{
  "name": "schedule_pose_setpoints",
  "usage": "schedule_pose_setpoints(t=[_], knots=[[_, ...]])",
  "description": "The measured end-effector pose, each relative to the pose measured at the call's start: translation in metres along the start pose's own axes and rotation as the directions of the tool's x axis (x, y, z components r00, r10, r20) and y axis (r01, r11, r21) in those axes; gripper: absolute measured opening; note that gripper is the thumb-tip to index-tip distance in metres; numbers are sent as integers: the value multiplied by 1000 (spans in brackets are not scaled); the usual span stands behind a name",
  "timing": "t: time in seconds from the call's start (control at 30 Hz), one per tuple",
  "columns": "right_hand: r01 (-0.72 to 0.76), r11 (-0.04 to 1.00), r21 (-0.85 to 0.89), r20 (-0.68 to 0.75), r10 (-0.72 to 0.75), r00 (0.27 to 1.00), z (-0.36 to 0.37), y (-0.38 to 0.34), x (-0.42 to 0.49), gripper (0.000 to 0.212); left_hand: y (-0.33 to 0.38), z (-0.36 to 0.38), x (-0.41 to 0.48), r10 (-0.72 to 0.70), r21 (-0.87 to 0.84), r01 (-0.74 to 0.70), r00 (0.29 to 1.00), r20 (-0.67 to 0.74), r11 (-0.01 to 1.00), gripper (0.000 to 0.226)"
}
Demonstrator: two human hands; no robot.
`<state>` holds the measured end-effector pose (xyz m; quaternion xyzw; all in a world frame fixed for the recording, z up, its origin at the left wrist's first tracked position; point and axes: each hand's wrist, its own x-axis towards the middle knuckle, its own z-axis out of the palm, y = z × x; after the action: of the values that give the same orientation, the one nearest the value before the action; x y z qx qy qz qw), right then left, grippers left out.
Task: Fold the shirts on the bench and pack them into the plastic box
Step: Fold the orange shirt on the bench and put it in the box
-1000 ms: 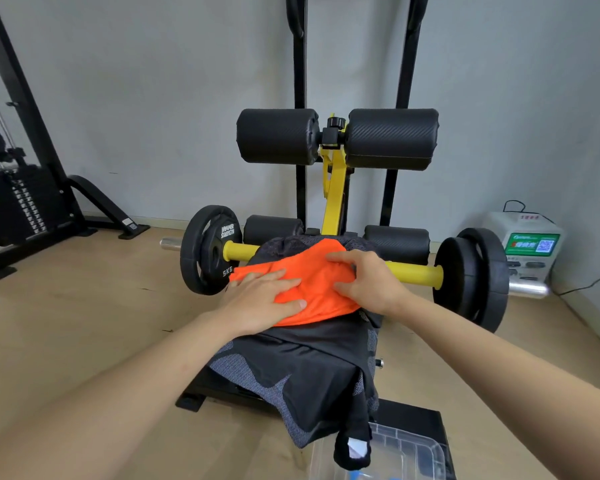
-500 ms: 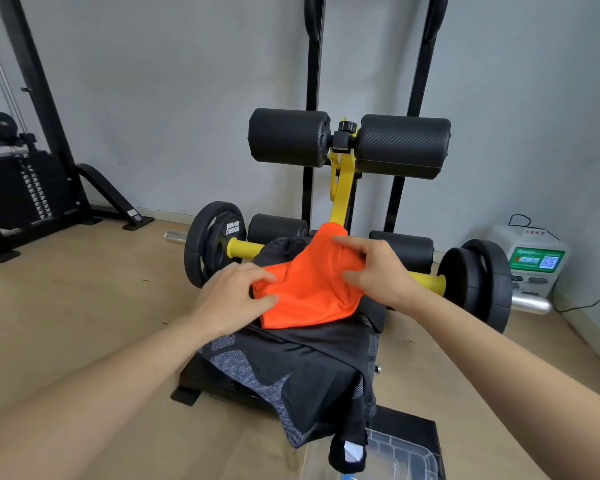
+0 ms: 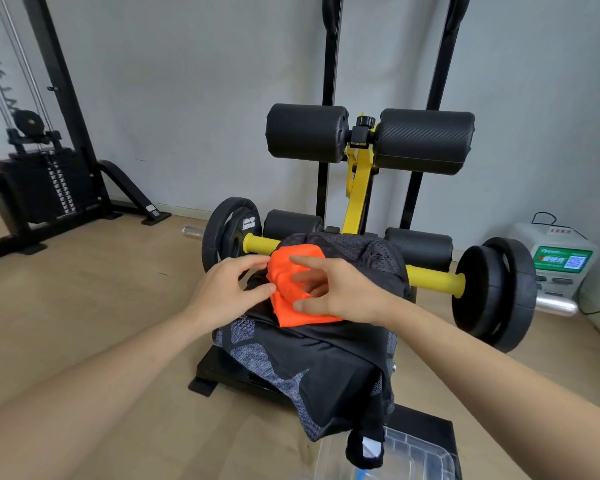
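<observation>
Early going, I judge: left hand (image 3: 227, 289) and right hand (image 3: 336, 292) clamp the bunched orange fabric shirt (image 3: 286, 270) between them, black-grey patterned shirts (image 3: 326, 368) sprawl unfolded beneath on the bench (image 3: 219, 374), clear plastic box (image 3: 425, 457) below them seemingly unpacked.

Both bare forearms reach forward from the lower corners and converge at centre; left hand (image 3: 227, 289) palm down, wrist straight, thumb and index finger curled to pinch the left edge of a bunched orange mesh shirt (image 3: 286, 299); right hand (image 3: 343, 294) opposite, index finger stretched over the top, thumb underneath, other fingers curled into the cloth, gripping it
</observation>
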<state>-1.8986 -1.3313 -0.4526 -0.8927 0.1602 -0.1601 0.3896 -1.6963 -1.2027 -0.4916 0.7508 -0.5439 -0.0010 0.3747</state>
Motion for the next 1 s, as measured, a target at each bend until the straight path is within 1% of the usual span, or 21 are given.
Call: schedule_pose_setpoints(t=[0.07,0.1,0.17,0.2,0.23,0.27,0.33,0.37,0.43,0.47,0.5,0.57,0.6,0.63,0.67,0.73,0.8,0.87,0.9,0.93,1.0], knots=[[18,992,123,-17,-16,1000,-4,1,-5,74,4,-1,1,48,-22,-50,997,-56,999,60],[32,984,176,-38,-25,999,-8,1,-8,70,8,0,3,98,-17,-99,994,-43,995,56],[69,970,234,-104,-46,993,-16,3,-13,59,15,4,4,189,0,-189,981,53,982,50],[96,968,232,-162,-59,985,-18,6,-14,51,18,6,5,203,16,-206,972,115,978,48],[109,976,187,-233,-63,970,-19,9,-15,41,21,8,5,193,46,-204,966,172,978,49],[84,991,104,-303,-49,952,-20,13,-15,32,22,10,5,169,79,-188,964,206,979,51],[-67,995,-69,-389,35,921,-21,20,-15,18,25,11,5,110,113,-135,973,205,984,57],[-151,981,-119,-389,94,916,-21,21,-15,20,27,11,5,84,119,-108,979,188,987,55],[-286,947,-147,-336,224,915,-20,23,-15,32,29,12,6,48,120,-70,983,176,990,38],[-328,933,-148,-308,272,912,-19,23,-14,38,30,14,6,45,124,-69,981,187,990,30],[-355,923,-151,-286,303,909,-16,23,-12,47,29,14,5,54,131,-82,978,203,988,27],[-379,912,-158,-267,331,905,-11,22,-7,66,26,15,3,86,124,-116,971,225,985,34],[-390,906,-161,-258,343,903,-8,22,-4,71,25,15,1,100,110,-127,969,224,986,38],[-399,903,-156,-241,357,902,-5,23,-2,71,24,15,0,109,98,-133,969,222,986,41],[-406,904,-133,-216,373,902,-2,23,0,67,23,14,-1,118,91,-141,968,221,986,43],[-396,917,-37,-174,384,907,1,23,1,52,24,12,-2,137,93,-160,967,213,983,46],[-331,943,40,-182,332,925,0,23,2,38,26,9,-1,157,92,-172,976,152,981,45],[-239,967,88,-195,252,948,-6,19,0,27,31,4,1,199,74,-198,980,-4,977,41],[-192,974,123,-184,212,960,-10,15,-3,25,35,1,3,225,65,-220,970,-89,973,43],[-145,976,161,-162,171,972,-16,12,-6,26,40,-3,4,250,63,-243,956,-155,968,48],[-64,978,199,-115,88,989,-28,6,-15,31,51,-13,10,301,107,-284,933,-199,953,67]])
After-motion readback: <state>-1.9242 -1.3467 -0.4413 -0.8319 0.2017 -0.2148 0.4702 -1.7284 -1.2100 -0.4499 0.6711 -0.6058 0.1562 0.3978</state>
